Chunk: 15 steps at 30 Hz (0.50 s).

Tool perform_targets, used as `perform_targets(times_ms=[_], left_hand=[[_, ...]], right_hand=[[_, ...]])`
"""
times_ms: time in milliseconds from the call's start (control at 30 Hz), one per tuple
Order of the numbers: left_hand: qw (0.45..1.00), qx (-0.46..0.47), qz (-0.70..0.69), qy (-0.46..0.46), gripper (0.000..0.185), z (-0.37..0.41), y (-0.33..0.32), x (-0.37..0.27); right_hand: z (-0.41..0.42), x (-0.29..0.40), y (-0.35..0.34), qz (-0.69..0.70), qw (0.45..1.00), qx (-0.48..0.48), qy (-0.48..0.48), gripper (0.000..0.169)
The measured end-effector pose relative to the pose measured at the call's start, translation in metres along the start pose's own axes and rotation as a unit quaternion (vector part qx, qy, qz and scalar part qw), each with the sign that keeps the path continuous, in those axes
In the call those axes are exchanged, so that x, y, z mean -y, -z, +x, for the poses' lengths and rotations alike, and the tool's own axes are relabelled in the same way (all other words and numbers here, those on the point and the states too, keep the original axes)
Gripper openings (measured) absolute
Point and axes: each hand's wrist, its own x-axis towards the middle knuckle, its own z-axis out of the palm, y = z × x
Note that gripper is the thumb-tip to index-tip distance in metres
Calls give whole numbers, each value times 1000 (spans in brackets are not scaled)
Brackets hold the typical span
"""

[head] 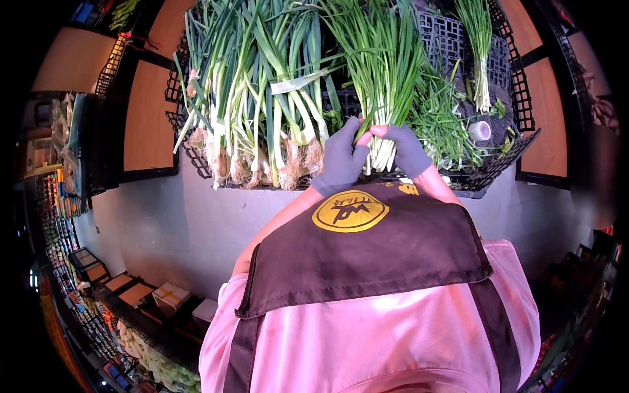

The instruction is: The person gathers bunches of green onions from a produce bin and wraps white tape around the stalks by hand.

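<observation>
A bunch of green Chinese chives (385, 73) lies in a black plastic crate, its pale cut ends towards me. My left hand (346, 152), in a grey fingertip-less glove, is at the bunch's left side, pinching a green leaf strand (362, 128) between thumb and fingers. My right hand (405, 147), gloved alike, has its thumb and fingers around the bunch's right side near the pale ends. Spring onions with roots (290, 108) lie to the left, some bound with whitish tape (299, 83). Loose chive leaves (442, 118) and a roll of tape (479, 130) are to the right.
A smaller chive bunch (481, 64) lies at the crate's back right. The crate's mesh rim (523, 83) stands on the right. Brown panels (150, 118) flank the crate on both sides. Grey floor (196, 221) shows below, with boxes (169, 297) and shelves of goods at lower left.
</observation>
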Motion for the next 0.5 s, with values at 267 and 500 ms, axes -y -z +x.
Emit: perform_targets(times_ms=[267,500], left_hand=[[955,47,-252,149,27,-3,1,17],[939,129,-274,165,37,1,1,22]], right_hand=[[-7,0,5,81,995,-18,-53,35],[0,-13,13,100,993,-44,-44,26]])
